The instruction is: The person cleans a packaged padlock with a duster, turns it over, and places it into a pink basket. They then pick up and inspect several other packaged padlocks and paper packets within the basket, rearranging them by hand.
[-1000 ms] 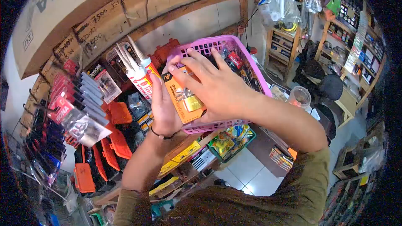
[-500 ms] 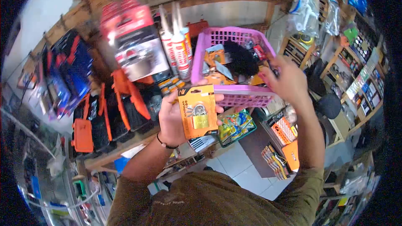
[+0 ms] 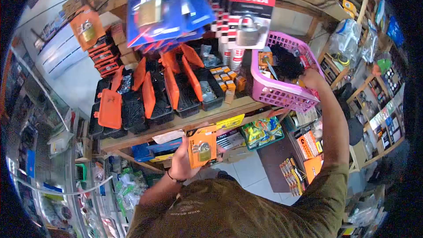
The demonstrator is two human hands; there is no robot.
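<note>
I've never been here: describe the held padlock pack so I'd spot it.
Find the shelf with the pink basket. Below the shelf's front edge, the left hand holds an orange card with a brass-coloured padlock. Other padlock packs hang above; this one is in hand.

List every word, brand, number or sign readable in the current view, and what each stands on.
"HONA": on the red-and-black padlock card.
"HIGH", apparently: on the olive-brown shirt; the next word is unclear.
Too small or blurred: print on the orange padlock card in the left hand, the blue padlock cards and the white tubes; other print likewise.
</note>
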